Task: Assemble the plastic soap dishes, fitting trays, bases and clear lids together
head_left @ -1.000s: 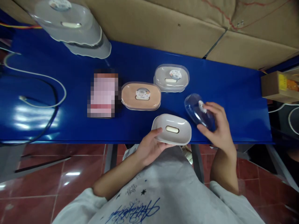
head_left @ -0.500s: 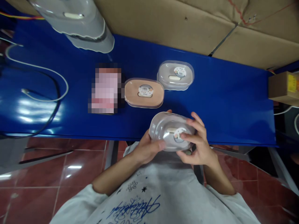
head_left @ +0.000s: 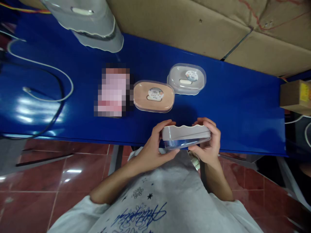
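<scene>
Head view, grey box (head_left: 178,132): I had it raised over the front edge of the tabletop (head_left: 238,113), turned on its side, wavy rim away from me.
Clear lid (head_left: 184,142): lay against the box's side nearest me; whether it was seated all round, I could not tell.
Left grip (head_left: 154,148): closed around the box's left end, thumb at the lid, fingers beyond.
Right grip (head_left: 211,146): closed around the right end, in much the same hold.
Handling: I judged the box light and stiff, the lid slick and likelier to crack; the rounded ends seemed the place to hold.
Materials: smooth, apparently plastic, matt grey; lid transparent and glossy.
Peach box (head_left: 141,97): oblong, round-ended, clear-covered, labelled.
Second grey box (head_left: 175,76): same form, just beside the peach one.
Backdrop: brown cardboard (head_left: 170,26), creased and flat-faced.
</scene>
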`<state>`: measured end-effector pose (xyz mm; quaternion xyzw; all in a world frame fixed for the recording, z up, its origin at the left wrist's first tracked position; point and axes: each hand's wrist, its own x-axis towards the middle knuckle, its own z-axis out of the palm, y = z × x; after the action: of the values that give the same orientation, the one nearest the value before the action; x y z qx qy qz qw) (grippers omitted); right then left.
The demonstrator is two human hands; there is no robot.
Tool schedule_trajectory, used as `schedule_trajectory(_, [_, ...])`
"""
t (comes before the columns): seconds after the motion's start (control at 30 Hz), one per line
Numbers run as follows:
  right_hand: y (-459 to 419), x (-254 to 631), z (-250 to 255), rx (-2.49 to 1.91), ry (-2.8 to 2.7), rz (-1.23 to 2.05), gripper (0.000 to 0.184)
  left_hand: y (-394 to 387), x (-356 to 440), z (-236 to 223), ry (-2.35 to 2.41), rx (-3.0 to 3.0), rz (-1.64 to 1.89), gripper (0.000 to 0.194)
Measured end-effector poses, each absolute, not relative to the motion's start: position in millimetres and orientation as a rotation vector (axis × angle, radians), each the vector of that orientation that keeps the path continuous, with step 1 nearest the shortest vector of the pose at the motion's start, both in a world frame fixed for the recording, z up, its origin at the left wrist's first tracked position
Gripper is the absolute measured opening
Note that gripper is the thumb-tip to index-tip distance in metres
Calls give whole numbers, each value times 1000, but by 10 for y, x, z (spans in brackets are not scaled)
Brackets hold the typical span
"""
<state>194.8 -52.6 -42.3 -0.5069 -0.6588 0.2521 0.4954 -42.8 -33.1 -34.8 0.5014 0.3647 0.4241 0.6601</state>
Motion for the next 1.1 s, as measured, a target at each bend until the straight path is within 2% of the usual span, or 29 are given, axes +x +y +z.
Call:
schedule_trajectory(0.13, [-482,1922,-498,-1158,-1572,666,93,-324,-467,-437,840,1271,872,97])
schedule_trajectory(0.2, [-487,1907,-523,-1165,-1575,649,93,-321,-476,-425,857,1262,862,97])
schedule_trajectory(0.53, [-515,1882,-561,-1182,-1652,318,70,-380,-450,-481,947,1202,870,117])
schedule_trajectory(0.7, [-520,1878,-553,-1166,-1658,307,59,-404,-383,-500,934,1127,997,111])
schedule_trajectory(1.1, [-551,1866,-471,-1243,-1740,168,42,-370,-326,-384,961,1055,908,103])
